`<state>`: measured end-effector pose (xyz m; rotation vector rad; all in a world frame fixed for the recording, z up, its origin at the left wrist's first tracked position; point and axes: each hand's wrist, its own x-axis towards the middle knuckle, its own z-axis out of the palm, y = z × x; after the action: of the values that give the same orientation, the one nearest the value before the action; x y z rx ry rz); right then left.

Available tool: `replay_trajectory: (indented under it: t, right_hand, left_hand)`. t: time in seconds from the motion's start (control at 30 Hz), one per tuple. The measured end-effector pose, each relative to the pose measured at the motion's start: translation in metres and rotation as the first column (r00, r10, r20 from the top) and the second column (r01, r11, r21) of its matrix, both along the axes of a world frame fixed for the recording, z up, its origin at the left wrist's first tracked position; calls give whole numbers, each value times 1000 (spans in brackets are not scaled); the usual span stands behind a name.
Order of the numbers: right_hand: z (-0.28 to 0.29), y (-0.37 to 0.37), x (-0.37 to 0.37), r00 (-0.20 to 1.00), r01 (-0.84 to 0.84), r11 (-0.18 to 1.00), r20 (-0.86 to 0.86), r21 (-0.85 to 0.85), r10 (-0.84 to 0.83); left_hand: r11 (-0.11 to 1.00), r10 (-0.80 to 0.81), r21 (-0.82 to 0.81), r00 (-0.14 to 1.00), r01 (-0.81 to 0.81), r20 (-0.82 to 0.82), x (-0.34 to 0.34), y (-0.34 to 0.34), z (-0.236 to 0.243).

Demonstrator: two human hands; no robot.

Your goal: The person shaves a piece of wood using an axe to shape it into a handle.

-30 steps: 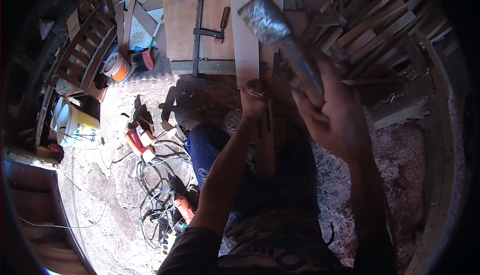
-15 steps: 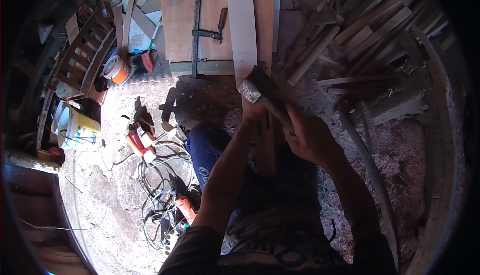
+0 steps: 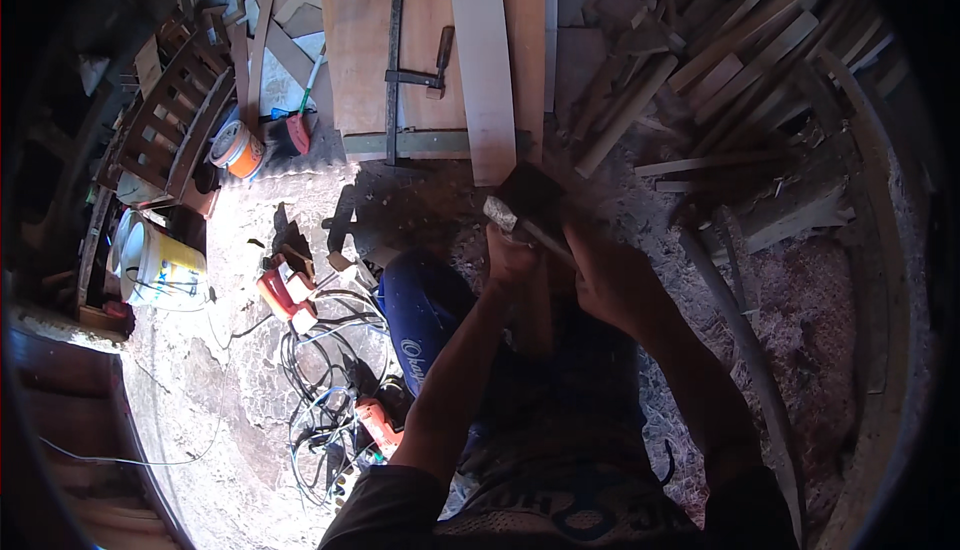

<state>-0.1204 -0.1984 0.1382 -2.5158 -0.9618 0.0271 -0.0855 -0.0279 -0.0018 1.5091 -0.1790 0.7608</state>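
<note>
My right hand is closed around the handle of a hammer with a thick dark head and a pale, worn face. That head hangs right over my left hand and hides part of it. The fingers of my left hand are curled in, but what they grip is hidden. Just below them a narrow piece of wood stands between my knees. Beyond the hammer, a long pale board stretches away from me.
A bar clamp lies across wide panels ahead. Offcuts are piled at the far right. Orange power tools and tangled cables cover the floor at left, near a white bucket and an orange tub. A curved pole lies at right.
The hammer and both my hands have come slightly lower in the view, toward me. The hammer head now covers more of the space over my left hand. My view has shifted a little.
</note>
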Motion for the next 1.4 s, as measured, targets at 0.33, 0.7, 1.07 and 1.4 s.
replay_trajectory:
  t: [0.33, 0.7, 1.07, 1.4]
  right_hand:
    - [134, 15, 13, 984, -127, 722, 179, 681, 4]
    - [3, -4, -11, 998, -58, 994, -7, 88, 59]
    - [111, 29, 34, 945, -245, 610, 326, 754, -23]
    - [41, -2, -9, 999, -17, 974, -24, 226, 23]
  left_hand:
    - [998, 36, 56, 986, -27, -162, 29, 28, -3]
    - [998, 1, 64, 999, 2, -49, -2, 2, -28]
    - [990, -115, -116, 944, 82, -308, 13, 15, -5]
    - [969, -196, -188, 959, 158, -204, 16, 21, -38]
